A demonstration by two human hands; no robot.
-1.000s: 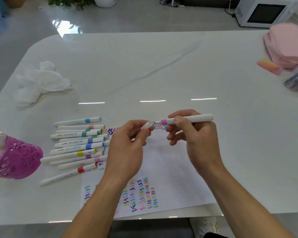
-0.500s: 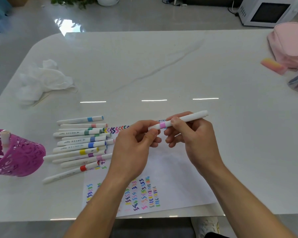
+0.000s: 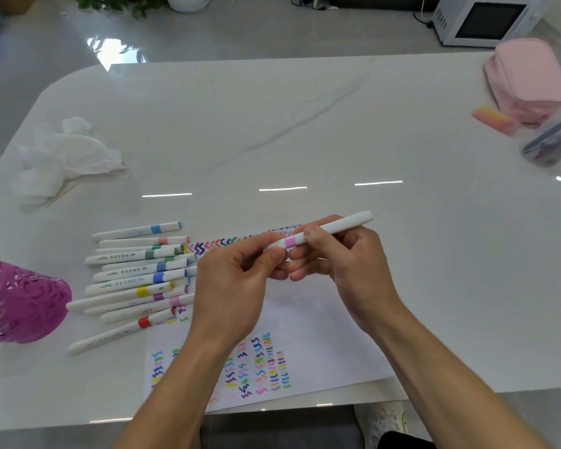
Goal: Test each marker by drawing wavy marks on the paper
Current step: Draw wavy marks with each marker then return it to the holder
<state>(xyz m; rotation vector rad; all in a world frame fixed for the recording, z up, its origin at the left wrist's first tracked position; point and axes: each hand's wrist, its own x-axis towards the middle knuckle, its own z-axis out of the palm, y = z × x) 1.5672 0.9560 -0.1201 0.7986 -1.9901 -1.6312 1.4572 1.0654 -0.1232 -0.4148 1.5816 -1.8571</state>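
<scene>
A slim white marker with a pink band [image 3: 318, 236] is held off the counter between both hands, over the far edge of the white sheet of paper [image 3: 321, 325], its right end tilted up and away. The left hand [image 3: 234, 286] has a narrow grip, thumb and fingertips pinching the marker's left end, which they hide, so whether a cap sits there cannot be told. The right hand [image 3: 347, 264] has its grip curled round the barrel just right of the pink band. The paper lies at the near edge of the glossy white marble counter [image 3: 272, 124]; both forearms cover parts of its columns of small wavy coloured marks, and a row of chevron marks along its far edge runs behind the hands. Left of the paper lies a loose row of white markers with coloured bands [image 3: 136, 280], their print too small to read. Farther left a magenta perforated plastic holder [image 3: 23, 306] is cut off by the frame. A crumpled white tissue [image 3: 65, 153] lies far left. At the far right sit a pink fabric pouch [image 3: 528, 76], a pink-orange block [image 3: 494, 119] and a clear container [image 3: 551, 140], cut off, with blurred contents.
</scene>
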